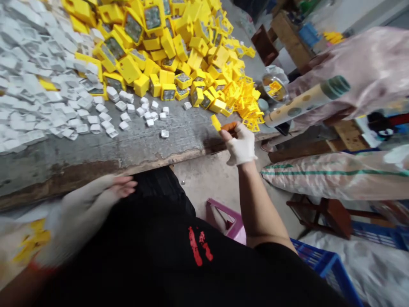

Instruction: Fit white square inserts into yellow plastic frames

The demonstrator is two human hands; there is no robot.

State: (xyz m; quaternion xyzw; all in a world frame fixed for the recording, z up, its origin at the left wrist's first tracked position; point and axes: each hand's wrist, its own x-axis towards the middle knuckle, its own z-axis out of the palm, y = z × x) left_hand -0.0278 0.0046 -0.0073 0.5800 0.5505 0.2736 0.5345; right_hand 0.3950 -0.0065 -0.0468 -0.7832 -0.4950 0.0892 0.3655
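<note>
My right hand (240, 143), in a white fingerless glove, is raised near the table's front edge. Its thumb and fingers pinch a small flat yellow plastic piece (216, 123). My left hand (92, 202), gloved the same way, hangs in front of my body below the table edge. Its bare fingers stretch loosely to the right and nothing shows in them. Beyond my right hand lies a heap of thin yellow plastic frames (251, 111). Yellow box-shaped housings (129, 68), many with grey windows, are piled behind. Small white plastic caps (164, 134) lie scattered in front.
A large heap of white plastic parts (35, 81) covers the left of the worn table (128, 147). To the right stand a patterned roll (306, 102), a metal bowl (275, 87) and wrapped sacks (332, 175). A pink stool (234, 224) and a blue crate (332, 264) are below.
</note>
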